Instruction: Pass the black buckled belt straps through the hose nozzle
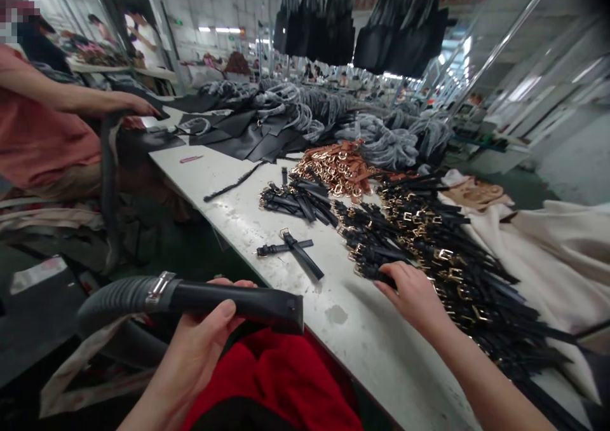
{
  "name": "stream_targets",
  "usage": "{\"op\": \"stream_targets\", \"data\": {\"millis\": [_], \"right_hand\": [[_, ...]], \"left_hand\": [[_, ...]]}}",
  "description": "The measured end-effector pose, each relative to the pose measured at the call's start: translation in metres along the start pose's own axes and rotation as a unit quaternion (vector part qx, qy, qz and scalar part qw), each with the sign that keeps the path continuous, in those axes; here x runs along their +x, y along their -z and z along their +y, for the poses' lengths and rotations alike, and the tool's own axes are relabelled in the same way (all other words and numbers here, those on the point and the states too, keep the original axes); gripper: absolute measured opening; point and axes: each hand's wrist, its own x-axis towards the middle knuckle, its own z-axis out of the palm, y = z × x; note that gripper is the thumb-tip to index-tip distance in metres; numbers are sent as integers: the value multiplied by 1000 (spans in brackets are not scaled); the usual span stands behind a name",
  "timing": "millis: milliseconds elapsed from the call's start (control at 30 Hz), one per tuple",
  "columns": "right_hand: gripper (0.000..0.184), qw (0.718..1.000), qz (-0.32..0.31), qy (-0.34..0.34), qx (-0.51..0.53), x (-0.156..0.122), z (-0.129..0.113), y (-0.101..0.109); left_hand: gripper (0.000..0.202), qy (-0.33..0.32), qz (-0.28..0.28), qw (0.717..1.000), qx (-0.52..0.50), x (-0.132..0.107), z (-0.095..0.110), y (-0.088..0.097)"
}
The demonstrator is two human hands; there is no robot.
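My left hand (210,329) is wrapped round a thick black bag strap (257,301), thumb on top. Its squared end points right, over my red-clothed lap. Toward the left, a metal fitting (159,289) joins it to a ribbed grey length (117,294) that curves down. My right hand (410,291) reaches across the white table (352,335) to the near edge of a large pile of short black buckle straps (414,240). Its thumb and fingers close on one black buckle strap (387,280), partly hidden. Two crossed buckle straps (293,252) lie between my hands.
Brown buckle straps (333,167) are heaped farther back, before grey-wrapped strap bundles (381,135) and black panels (257,135). A co-worker (47,113) stands at left, holding a dark strap. Pale cloth (538,246) lies at right. Black pieces (400,40) hang overhead.
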Motion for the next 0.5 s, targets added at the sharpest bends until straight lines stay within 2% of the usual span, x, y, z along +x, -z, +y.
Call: {"op": "stream_targets", "data": {"millis": [100, 200, 267, 333, 400, 500], "right_hand": [[28, 998, -10, -12, -61, 22, 22, -8], [33, 997, 8, -16, -80, 33, 17, -11], [36, 998, 42, -10, -52, 39, -5, -9], [33, 999, 42, 16, 0, 47, -41, -5], [32, 998, 0, 53, 32, 58, -82, -4], [37, 998, -59, 30, 16, 80, -131, -12]], "left_hand": [[37, -3, 6, 1000, -17, -1, 3, 6], [36, -6, 9, 1000, -23, -1, 6, 12], [36, -12, 11, 999, -28, 1, 9, 15], [35, -24, 11, 999, -34, 2, 10, 16], [34, -33, 12, 999, -37, 3, 12, 16], [34, -32, 14, 999, -35, 1, 14, 16]]}}
